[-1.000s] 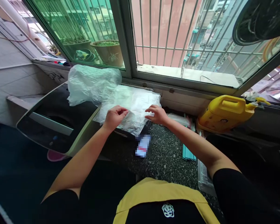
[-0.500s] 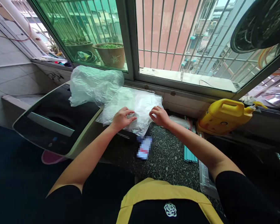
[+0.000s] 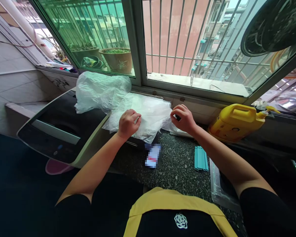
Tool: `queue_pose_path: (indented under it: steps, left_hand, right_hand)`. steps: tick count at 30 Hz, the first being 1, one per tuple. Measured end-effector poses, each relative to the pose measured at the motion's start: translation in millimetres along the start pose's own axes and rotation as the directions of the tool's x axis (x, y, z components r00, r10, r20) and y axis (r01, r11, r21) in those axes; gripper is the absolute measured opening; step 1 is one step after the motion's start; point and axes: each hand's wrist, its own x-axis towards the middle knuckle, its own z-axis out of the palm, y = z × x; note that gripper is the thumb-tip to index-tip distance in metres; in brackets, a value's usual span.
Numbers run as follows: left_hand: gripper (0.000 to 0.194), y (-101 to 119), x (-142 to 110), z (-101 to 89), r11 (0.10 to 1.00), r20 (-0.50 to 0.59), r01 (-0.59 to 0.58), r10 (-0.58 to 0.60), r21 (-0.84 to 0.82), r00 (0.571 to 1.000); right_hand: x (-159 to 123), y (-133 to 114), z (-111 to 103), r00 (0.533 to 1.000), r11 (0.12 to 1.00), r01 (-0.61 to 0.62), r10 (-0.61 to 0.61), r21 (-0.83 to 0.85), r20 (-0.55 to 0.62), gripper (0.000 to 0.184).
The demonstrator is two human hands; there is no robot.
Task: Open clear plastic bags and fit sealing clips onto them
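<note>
In the head view, the clear plastic sheets (image 3: pixel 153 108) lie in a loose pile at the back of the speckled counter (image 3: pixel 175 168), below the window frame (image 3: pixel 135 49). The left hand (image 3: pixel 129 124) is over the near left part of the pile, its fingers curled and the thumb tip close to the forefinger; I cannot tell whether any film is pinched there. The right hand (image 3: pixel 183 118) is at the pile's right edge, thumb and forefinger nearly meeting in a ring (whether they grip the plastic, I cannot tell). A puffed-up plastic bag (image 3: pixel 101 89) sits behind and to the left, partly over the black-topped machine (image 3: pixel 55 126). Nearer the person lies a small packet (image 3: pixel 153 156) (blurred out), with teal strips (image 3: pixel 201 158) and a yellow jug (image 3: pixel 236 123) farther right.
</note>
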Motion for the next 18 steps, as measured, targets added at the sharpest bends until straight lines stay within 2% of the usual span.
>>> queue_pose_path:
  steps: [5,8,11,18]
  left_hand:
    - [0.014,21.6,-4.1,-1.0,0.979,-0.03,-0.05,0.045,-0.195,0.999]
    - [0.02,30.0,-6.7,4.6,0.961,-0.051,-0.107,0.097,-0.255,0.994]
    - [0.022,41.6,-7.4,9.7,0.953,-0.028,-0.111,0.107,-0.281,0.994]
    - [0.03,97.5,-20.9,15.8,0.907,0.005,-0.137,0.152,-0.399,0.988]
  right_hand:
    - [-21.2,-7.5,-46.8,0.997,0.999,-0.04,0.038,-0.023,-0.07,0.013]
    - [-33.7,-14.8,-79.2,0.991,0.996,-0.084,0.082,-0.015,-0.108,0.013]
    - [-42.9,-23.3,-109.3,0.976,0.989,-0.146,0.146,0.013,-0.163,0.013]
    - [-56.8,-40.0,-157.6,0.921,0.963,-0.255,0.27,0.091,-0.282,0.013]
